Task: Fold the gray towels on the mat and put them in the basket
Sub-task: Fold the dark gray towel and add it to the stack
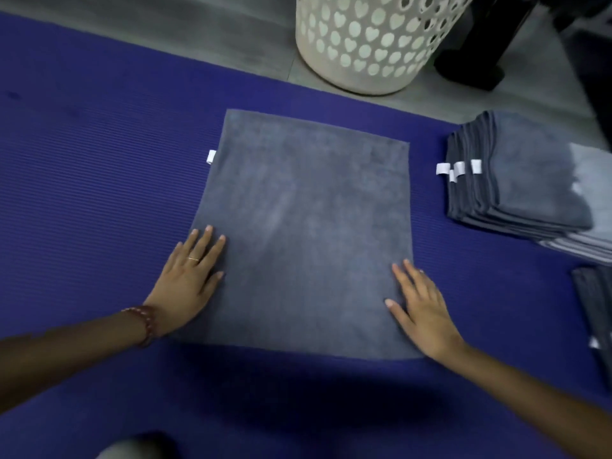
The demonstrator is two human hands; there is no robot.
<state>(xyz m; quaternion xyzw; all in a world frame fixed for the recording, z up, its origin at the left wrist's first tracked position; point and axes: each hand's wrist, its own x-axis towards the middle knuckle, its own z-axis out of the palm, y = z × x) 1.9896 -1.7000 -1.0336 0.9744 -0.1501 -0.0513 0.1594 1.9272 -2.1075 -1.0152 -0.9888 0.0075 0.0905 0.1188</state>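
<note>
A gray towel [304,226] lies spread flat on the blue mat [99,200], with a small white tag at its left edge. My left hand [190,279] rests flat with straight fingers on the towel's near left edge. My right hand [420,306] lies flat with spread fingers on the towel's near right corner. The white basket [371,44] with heart-shaped holes stands on the floor just beyond the mat's far edge. A stack of several gray towels [516,180] sits on the mat to the right.
Another dark gray towel [596,313] lies at the right edge, partly cut off. Black furniture legs [480,51] stand on the gray floor right of the basket. A pale rounded shape [132,448] shows at the bottom edge.
</note>
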